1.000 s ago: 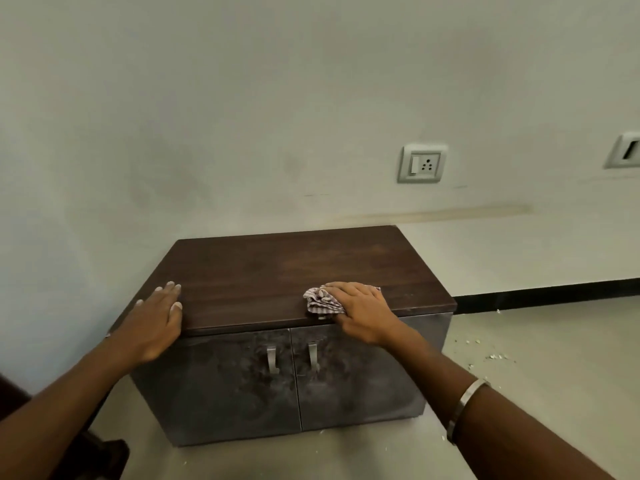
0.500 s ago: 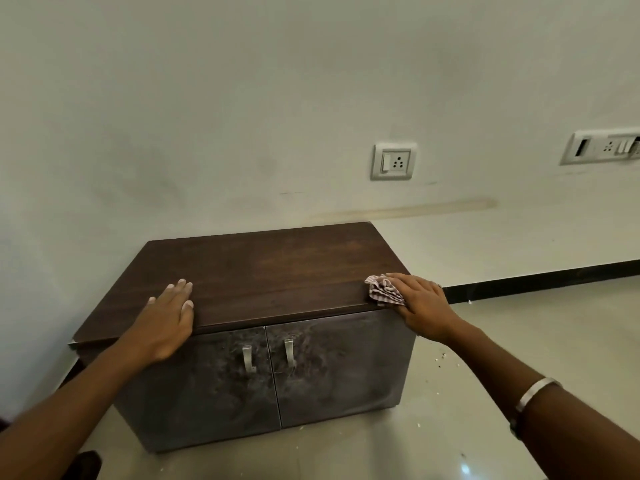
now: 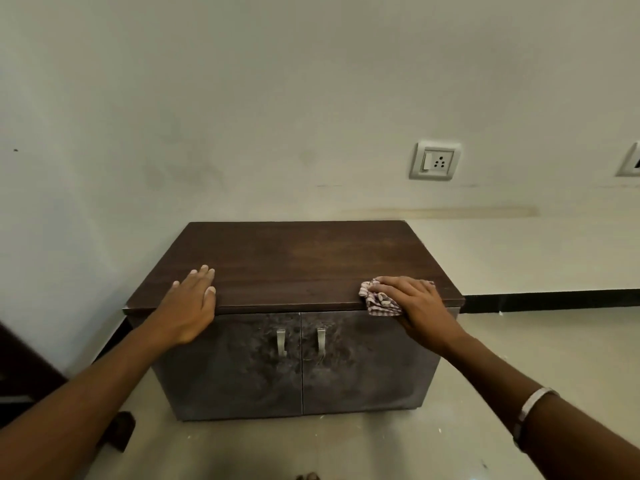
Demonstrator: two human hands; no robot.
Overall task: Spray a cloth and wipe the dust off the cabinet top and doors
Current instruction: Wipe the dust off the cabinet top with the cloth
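Wiping of the dark brown wooden cabinet top [image 3: 294, 258] is in hand. The right hand [image 3: 414, 299] presses a crumpled checked cloth [image 3: 377, 301] on the near right edge, fingers curled over it. The left hand [image 3: 190, 303] lies flat, fingers straight, bracing the near left edge. The two dusty grey doors [image 3: 298, 362] appear untouched; the next move likely calls for lowering the cloth over the front lip. Open floor [image 3: 519, 341] lies to the right.
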